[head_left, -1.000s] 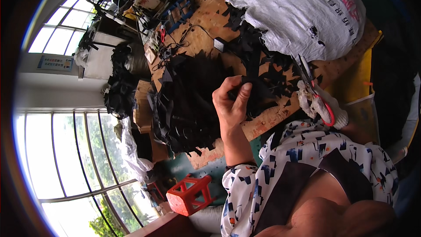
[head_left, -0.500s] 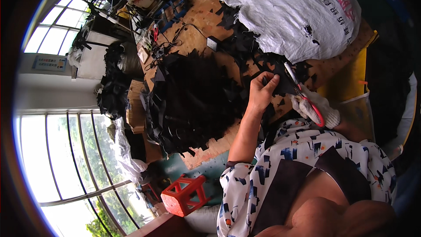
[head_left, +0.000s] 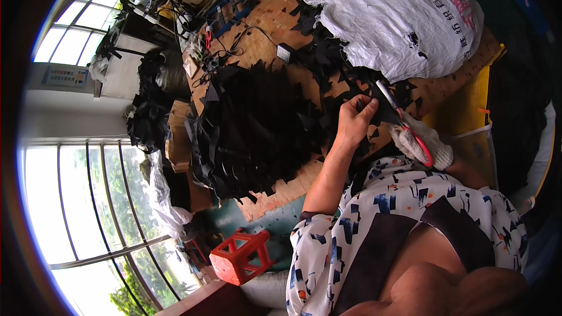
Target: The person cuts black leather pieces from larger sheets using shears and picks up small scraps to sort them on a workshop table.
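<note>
My bare left hand [head_left: 355, 123] is closed, thumb against fingers, on a piece of black fabric [head_left: 383, 112]. The fabric reaches from my fingertips toward the scissors [head_left: 422, 147], which have red handles and pale metal blades. My right hand [head_left: 410, 139], in a whitish knit glove, grips those handles. The blades point up and away, close beside my left thumb and along the fabric; whether they are apart or together I cannot tell. Left of my forearm lies a large heap of black fabric pieces [head_left: 252, 134] on the wooden table [head_left: 287, 190].
A big white woven sack [head_left: 392, 23] rests on the table beyond my hands, with black scraps along its edge. A black adapter [head_left: 285, 53] with its cable lies further left. On the floor stands a red plastic stool [head_left: 239, 257]. Yellow sheeting [head_left: 468, 105] hangs at the right.
My left hand has shifted slightly to the right, nearer the scissors, still pinching the fabric. My right hand and the scissors stay nearly in place. The view has tilted a little.
</note>
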`<state>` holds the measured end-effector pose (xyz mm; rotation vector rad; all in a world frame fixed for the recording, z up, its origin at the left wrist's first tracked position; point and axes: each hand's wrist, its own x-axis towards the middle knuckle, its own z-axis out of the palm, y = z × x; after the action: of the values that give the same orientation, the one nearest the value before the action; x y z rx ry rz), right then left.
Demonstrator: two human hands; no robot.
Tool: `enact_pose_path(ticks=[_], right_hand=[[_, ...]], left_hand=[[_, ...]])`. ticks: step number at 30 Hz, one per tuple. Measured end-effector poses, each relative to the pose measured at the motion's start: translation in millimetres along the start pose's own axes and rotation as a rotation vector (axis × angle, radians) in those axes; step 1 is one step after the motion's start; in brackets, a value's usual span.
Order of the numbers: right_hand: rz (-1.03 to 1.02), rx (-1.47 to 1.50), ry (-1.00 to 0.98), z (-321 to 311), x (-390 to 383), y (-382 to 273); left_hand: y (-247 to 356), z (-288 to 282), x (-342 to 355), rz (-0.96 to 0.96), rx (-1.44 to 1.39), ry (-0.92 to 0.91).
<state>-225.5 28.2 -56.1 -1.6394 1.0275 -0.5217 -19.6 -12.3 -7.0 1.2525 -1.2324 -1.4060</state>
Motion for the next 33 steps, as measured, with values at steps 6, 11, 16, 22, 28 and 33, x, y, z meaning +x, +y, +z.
enact_pose_path(ticks=[6, 11, 16, 22, 28, 33], right_hand=[[-0.108, -0.215, 0.010, 0.5, -10.0, -2.5], [0.185, 0.935, -0.071, 2.9, -10.3, -2.8], [-0.144, -0.070, 0.038, 3.6, -12.8, 17.5], [0.193, 0.511, 0.085, 11.6, -13.8, 27.1], [0.295, 1.370, -0.083, -1.3, -4.9, -41.2], [0.207, 1.149, -0.025, -4.9, -7.7, -34.7]], left_hand=[[-1.2, -3.3, 0.8, -0.003, -0.019, -0.020], [-2.5, -2.6, -0.6, -0.034, -0.054, -0.073], [-2.7, -0.1, -3.2, -0.082, -0.048, -0.107], [-3.5, -2.9, -3.2, -0.124, -0.145, -0.135], [-1.0, -9.0, -11.7, -0.025, -0.029, -0.096], [34.3, -42.7, -31.5, 0.253, -0.383, 0.165]])
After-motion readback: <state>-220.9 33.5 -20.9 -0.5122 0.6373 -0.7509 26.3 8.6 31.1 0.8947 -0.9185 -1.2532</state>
